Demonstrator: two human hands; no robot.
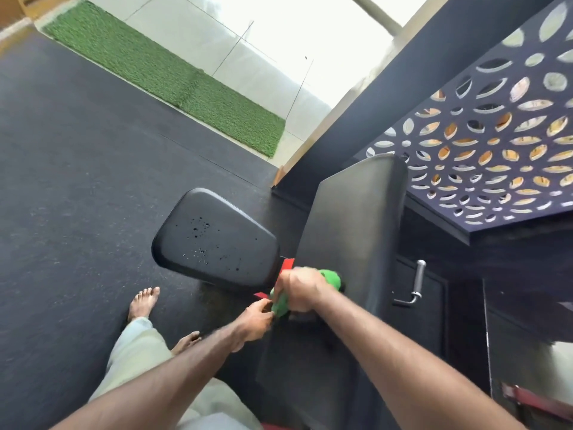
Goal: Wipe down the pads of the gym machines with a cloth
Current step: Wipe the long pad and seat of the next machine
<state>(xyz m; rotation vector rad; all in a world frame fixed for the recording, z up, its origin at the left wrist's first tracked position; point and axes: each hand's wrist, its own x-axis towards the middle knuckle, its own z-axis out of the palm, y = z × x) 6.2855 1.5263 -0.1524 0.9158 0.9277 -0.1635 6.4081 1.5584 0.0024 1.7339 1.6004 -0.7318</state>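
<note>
Cloth [330,279] — green, bunched in my right hand [302,290] — my left hand [255,318] pinches its tail beside the droplet-speckled seat pad [214,240].

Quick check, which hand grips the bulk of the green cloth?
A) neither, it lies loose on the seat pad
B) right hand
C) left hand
B: the right hand is closed around the bunched green cloth at the foot of the back pad; the left hand only touches its lower end.
</note>
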